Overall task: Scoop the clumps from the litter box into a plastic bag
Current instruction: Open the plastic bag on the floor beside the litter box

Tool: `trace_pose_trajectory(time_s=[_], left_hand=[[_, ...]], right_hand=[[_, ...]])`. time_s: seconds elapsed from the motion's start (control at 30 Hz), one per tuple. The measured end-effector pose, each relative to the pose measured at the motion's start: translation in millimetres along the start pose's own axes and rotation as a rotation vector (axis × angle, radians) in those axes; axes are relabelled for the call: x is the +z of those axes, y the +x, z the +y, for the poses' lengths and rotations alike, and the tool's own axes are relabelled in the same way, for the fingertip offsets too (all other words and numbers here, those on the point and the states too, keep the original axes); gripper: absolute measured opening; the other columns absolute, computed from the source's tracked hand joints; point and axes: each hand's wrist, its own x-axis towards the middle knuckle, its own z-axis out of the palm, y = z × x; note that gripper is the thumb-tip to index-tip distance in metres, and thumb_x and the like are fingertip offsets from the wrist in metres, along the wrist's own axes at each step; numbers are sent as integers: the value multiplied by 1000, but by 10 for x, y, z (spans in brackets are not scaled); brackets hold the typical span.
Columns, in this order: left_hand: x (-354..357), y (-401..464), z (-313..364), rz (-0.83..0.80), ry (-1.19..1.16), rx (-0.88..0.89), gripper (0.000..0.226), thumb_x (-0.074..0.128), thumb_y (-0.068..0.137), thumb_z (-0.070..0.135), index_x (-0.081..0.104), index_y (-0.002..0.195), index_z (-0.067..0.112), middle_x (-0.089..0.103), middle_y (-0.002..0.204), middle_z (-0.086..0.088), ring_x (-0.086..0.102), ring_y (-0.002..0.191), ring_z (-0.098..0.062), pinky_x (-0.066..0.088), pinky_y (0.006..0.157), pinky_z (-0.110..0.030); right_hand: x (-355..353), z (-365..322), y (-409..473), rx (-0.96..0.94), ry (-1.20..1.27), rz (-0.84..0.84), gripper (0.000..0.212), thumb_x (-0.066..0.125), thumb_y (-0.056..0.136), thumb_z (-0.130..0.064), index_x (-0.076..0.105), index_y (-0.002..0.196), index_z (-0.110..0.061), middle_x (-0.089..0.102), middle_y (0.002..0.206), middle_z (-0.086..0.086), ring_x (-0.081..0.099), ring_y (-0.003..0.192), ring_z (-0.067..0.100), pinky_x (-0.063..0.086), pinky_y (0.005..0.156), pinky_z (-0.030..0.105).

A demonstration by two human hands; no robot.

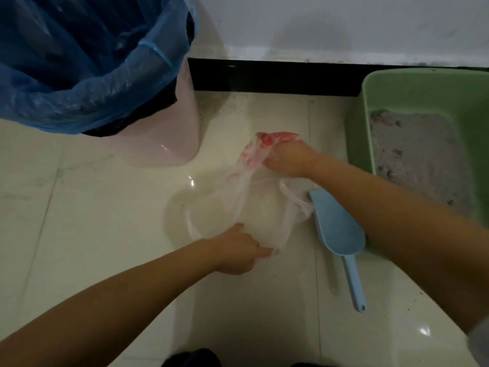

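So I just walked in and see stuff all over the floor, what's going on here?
A person is crouched over the tiled floor, both hands on a thin plastic bag: the left hand pinches its near edge, the right hand grips the red-printed far end. The blue scoop lies untouched beside the green litter box.

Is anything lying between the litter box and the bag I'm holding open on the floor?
Yes: the blue scoop lies on the floor between the plastic bag and the green litter box, its front edge under the bag's handle. Both hands, left hand and right hand, grip the bag.
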Motion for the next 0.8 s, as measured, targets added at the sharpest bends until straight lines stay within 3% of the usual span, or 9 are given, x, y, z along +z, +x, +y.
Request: trace_pose_trajectory(time_s=[0.1, 0.2, 0.3, 0.33, 0.4, 0.47, 0.57, 0.67, 0.8], left_hand=[[9, 5, 88, 20, -79, 9, 53, 33, 96, 24, 22, 148, 30, 58, 120, -10, 51, 112, -29, 29, 104, -38], [-217, 6, 47, 187, -287, -95, 39, 38, 95, 20, 51, 131, 21, 58, 123, -7, 54, 113, -28, 41, 91, -32], [-319, 192, -188, 550, 62, -112, 36, 40, 85, 17, 69, 105, 12, 66, 107, -10, 60, 106, -32, 35, 104, -46], [-361, 221, -280, 509, 181, -175, 39, 41, 84, 24, 65, 114, 14, 61, 118, -12, 53, 119, -33, 19, 111, -54], [-394, 226, -499, 266, 238, -372, 62, 50, 86, 47, 37, 140, 20, 27, 150, -15, 16, 142, -34, -8, 109, -63], [-423, 164, -720, 157, 249, -465, 85, 55, 79, 61, 19, 147, 24, 9, 156, -14, 2, 145, -32, -13, 108, -62], [-395, 70, -984, 171, 259, -402, 87, 55, 77, 65, 20, 145, 24, 17, 155, -11, 11, 144, -25, -10, 114, -51], [-422, 14, -1027, 213, 278, -332, 73, 50, 80, 65, 34, 139, 25, 38, 143, -5, 30, 137, -21, -7, 116, -45], [-412, -14, -899, 218, 330, -238, 53, 40, 90, 55, 44, 132, 23, 58, 121, -4, 49, 119, -22, 1, 117, -43]], right_hand=[[1, 216, 66, 29, -64, -77, 39, 45, 93, -40, 59, 123, -18, 61, 124, 4, 55, 113, 24, 41, 98, 34], [117, 221, -2, -59, -105, -121, 41, 51, 89, -39, 57, 125, -20, 60, 124, 0, 56, 113, 22, 44, 98, 34], [241, 113, -133, -125, -267, -152, 44, 53, 89, -39, 49, 129, -23, 53, 132, 2, 49, 122, 25, 32, 107, 43], [272, 84, -197, -148, -338, -185, 42, 53, 89, -39, 48, 128, -25, 52, 132, 1, 47, 123, 25, 27, 109, 46], [322, 58, -385, -216, -409, -270, 39, 53, 89, -37, 48, 127, -28, 51, 131, 1, 45, 123, 26, 28, 107, 44], [380, 137, -585, -278, -407, -348, 34, 51, 88, -28, 51, 121, -26, 53, 126, 1, 47, 118, 25, 33, 100, 38], [437, 346, -796, -328, -393, -405, 28, 49, 87, -16, 58, 113, -21, 58, 119, -2, 50, 115, 20, 30, 101, 33], [418, 465, -846, -303, -354, -426, 32, 46, 87, -11, 61, 114, -20, 60, 118, -3, 51, 116, 16, 17, 109, 31], [132, 342, -815, -97, -5, -592, 53, 42, 86, 0, 48, 132, -25, 52, 126, -8, 50, 116, 14, 39, 97, 27]])
